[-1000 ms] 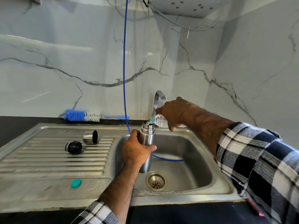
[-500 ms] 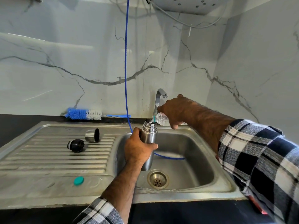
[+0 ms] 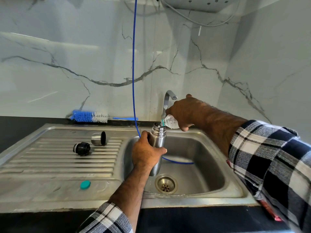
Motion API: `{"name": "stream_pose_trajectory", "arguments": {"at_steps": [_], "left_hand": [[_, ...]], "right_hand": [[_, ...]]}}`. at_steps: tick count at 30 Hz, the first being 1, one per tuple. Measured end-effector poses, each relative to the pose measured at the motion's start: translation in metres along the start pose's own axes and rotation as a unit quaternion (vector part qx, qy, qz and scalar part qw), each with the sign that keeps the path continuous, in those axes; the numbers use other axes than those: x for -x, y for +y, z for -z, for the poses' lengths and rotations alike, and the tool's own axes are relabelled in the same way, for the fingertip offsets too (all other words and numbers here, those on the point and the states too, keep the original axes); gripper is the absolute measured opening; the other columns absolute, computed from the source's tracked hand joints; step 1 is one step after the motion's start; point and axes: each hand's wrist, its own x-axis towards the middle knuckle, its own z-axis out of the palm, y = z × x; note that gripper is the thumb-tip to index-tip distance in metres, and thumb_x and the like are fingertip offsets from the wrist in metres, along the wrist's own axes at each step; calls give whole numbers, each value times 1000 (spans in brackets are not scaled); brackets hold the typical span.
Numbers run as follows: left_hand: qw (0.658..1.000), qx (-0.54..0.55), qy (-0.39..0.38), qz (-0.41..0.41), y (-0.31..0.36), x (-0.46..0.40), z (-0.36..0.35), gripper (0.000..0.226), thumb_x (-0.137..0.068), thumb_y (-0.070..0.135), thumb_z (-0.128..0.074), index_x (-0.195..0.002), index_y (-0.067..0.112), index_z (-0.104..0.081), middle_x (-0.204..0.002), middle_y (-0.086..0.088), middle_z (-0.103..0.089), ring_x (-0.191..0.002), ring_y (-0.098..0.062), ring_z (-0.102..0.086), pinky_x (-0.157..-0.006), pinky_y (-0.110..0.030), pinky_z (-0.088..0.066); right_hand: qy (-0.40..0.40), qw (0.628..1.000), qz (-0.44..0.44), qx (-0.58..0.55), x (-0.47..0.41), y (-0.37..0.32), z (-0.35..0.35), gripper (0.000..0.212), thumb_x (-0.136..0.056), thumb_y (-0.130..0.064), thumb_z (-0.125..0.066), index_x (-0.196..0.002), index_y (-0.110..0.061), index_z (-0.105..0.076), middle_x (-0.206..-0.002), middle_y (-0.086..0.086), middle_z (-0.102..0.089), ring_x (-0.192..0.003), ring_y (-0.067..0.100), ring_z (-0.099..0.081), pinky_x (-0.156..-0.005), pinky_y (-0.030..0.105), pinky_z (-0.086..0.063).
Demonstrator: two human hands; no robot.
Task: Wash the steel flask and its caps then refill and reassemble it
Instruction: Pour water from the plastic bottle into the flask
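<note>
flask (image 3: 158, 145) sits in the left hand (image 3: 146, 153), with the fingers and thumb wrapped round its middle, holding it up over the sink (image 3: 193, 185). it stands almost straight, top open, bottom near the drain (image 3: 166, 184).

the right hand (image 3: 182, 111) grips a small clear plastic bottle (image 3: 171, 122), tipped so its mouth points down at the flask's open top. the two mouths are very close, maybe touching. i cannot tell for sure if water is running right now.

this looks like the refill step. the washing seems done, and the caps are not back on yet.

out on the ribbed draining board (image 3: 50, 165) lie the black inner cap (image 3: 82, 148) and the steel outer cap (image 3: 99, 138), just beside each other. a little teal lid (image 3: 85, 184) lies nearer the front edge. a blue bottle brush (image 3: 90, 116) lies on the counter by the wall. a thin blue tube (image 3: 133, 64) hangs down into the sink, and the tap (image 3: 168, 101) stands behind the hands.

what could go wrong: the flask's mouth is narrow, so if the bottle tips too fast or slides off to the side, water could miss and spill into the sink. the steel may be wet, so the flask could slip in the hand. pouring too long could make it overflow.
</note>
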Motion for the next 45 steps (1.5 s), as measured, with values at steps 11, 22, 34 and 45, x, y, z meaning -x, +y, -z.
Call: {"name": "stream_pose_trajectory", "arguments": {"at_steps": [11, 22, 34, 45], "left_hand": [[1000, -3, 4, 0, 0, 1, 1, 68, -54, 40, -102, -102, 30, -55, -98, 9, -73, -85, -17, -70, -71, -31, -58], [1000, -2, 1, 4, 2, 3, 2, 68, -57, 39, -102, -106, 30, -56, -106, 6, -76, -91, -19, -73, -76, -35, -61], [1000, 6, -4, 10, 1, 4, 3, 67, -56, 37, -102, -104, 30, -56, -105, 6, -76, -91, -19, -73, -80, -41, -64], [1000, 7, -8, 12, 1, 2, 1, 69, -57, 37, -102, -107, 30, -55, -107, 5, -76, -92, -19, -73, -79, -36, -63]], "right_hand": [[2, 1000, 3, 17, 0, -3, 5, 79, -73, -27, -91, -143, -29, -53, -122, 1, -70, -113, 25, -69, -108, 56, -46], [21, 1000, -1, 22, -1, -5, 7, 78, -73, -26, -91, -143, -30, -55, -125, 2, -71, -113, 25, -69, -107, 55, -46], [21, 1000, 0, 18, 3, -9, 12, 79, -74, -22, -89, -145, -30, -54, -126, 2, -71, -114, 26, -68, -110, 53, -42], [39, 999, -2, 32, -3, -9, 12, 77, -76, -25, -90, -144, -33, -55, -123, -3, -72, -115, 24, -64, -113, 56, -40]]}}
